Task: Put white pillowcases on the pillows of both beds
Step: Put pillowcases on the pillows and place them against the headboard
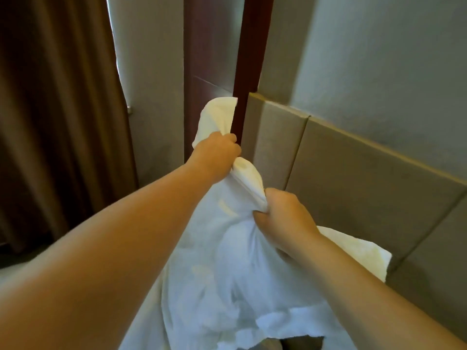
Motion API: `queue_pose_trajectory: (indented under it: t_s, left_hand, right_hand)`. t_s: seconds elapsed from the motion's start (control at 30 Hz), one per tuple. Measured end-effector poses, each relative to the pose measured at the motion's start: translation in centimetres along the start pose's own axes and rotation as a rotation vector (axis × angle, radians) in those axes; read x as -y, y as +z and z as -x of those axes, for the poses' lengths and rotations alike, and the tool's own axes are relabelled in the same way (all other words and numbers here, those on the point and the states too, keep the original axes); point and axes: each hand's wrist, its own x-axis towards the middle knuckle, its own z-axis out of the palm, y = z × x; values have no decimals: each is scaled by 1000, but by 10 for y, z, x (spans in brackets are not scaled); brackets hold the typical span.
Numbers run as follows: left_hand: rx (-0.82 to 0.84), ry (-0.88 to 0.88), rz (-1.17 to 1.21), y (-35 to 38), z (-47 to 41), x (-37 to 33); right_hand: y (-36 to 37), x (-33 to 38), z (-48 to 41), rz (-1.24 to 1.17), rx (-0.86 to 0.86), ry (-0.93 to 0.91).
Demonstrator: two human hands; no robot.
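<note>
A white pillowcase (222, 281) hangs bunched in front of me, with a pillow partly inside it. My left hand (217, 152) grips the upper edge of the fabric, and a cream corner (219, 114) sticks up above the fist. My right hand (283, 213) grips a gathered fold lower and to the right. Another cream corner of the pillow (358, 251) juts out behind my right wrist. The bottom of the case hangs loose near the lower edge of the view.
A padded grey-brown headboard (353, 178) runs along the wall on the right. A dark red wooden post (250, 59) stands just behind my left hand. Brown curtains (55, 109) hang on the left.
</note>
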Motion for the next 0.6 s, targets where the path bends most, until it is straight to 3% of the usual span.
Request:
queue_pose_trajectory:
  t_s: [0.3,0.6]
  left_hand:
    - [-170,-52,-145,-121,13,41]
    - [-168,-79,100,-65,7,19]
  right_hand:
    - [-79,67,19,-195,-167,-164]
    - [-50,34,19,-79,-109,-134]
